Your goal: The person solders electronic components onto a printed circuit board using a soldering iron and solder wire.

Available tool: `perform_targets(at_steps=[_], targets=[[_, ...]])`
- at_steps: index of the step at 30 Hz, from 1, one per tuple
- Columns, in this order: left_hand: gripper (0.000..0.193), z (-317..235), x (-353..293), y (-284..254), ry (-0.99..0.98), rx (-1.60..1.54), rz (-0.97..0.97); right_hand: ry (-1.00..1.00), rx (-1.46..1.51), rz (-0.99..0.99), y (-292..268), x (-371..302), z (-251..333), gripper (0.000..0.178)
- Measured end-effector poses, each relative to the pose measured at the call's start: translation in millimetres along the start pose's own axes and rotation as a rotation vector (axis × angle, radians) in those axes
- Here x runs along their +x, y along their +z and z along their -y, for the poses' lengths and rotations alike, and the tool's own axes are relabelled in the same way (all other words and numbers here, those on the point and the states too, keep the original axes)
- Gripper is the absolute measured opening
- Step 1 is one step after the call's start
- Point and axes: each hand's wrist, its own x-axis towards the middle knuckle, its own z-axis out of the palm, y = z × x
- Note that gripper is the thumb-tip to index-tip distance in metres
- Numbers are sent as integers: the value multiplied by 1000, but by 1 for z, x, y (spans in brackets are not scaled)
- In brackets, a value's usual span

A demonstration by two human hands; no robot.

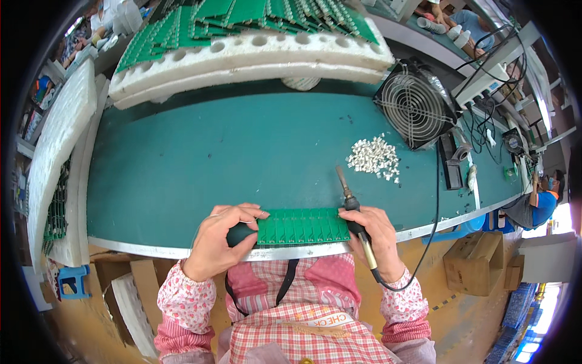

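Note:
A long green circuit board panel (pixel 303 227), divided into several narrow strips, lies level at the front edge of the bench. My left hand (pixel 217 241) grips its left end between thumb and fingers. Within that hand's curl sits a dark rounded object (pixel 240 234) whose kind I cannot make out, and a thin wire runs by the fingers. My right hand (pixel 377 234) is closed round a soldering iron (pixel 349 198), its tip pointing up and away from me. Those right fingertips also touch the board's right end. Beyond the iron is a heap of small white parts (pixel 371 159).
Green boards (pixel 242 15) are stacked on a white foam slab (pixel 254 57) along the back. A black fan with a wire grille (pixel 414 108) stands at the right. More foam (pixel 63 151) leans on the left. The iron's cable (pixel 431 239) loops past my right wrist.

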Motion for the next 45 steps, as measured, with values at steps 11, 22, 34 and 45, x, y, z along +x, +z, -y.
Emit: perform_targets(at_steps=[11, 22, 34, 45], targets=[[14, 0, 14, 8, -158, -126, -131, 256, 178, -232, 16, 4, 10, 33], [14, 1, 15, 10, -186, -185, -149, 269, 222, -291, 19, 6, 10, 33], [16, 10, 7, 13, -167, -201, -193, 233, 171, -230, 16, 1, 12, 30], [16, 0, 14, 7, -129, -124, -143, 165, 133, -267, 14, 3, 9, 30]])
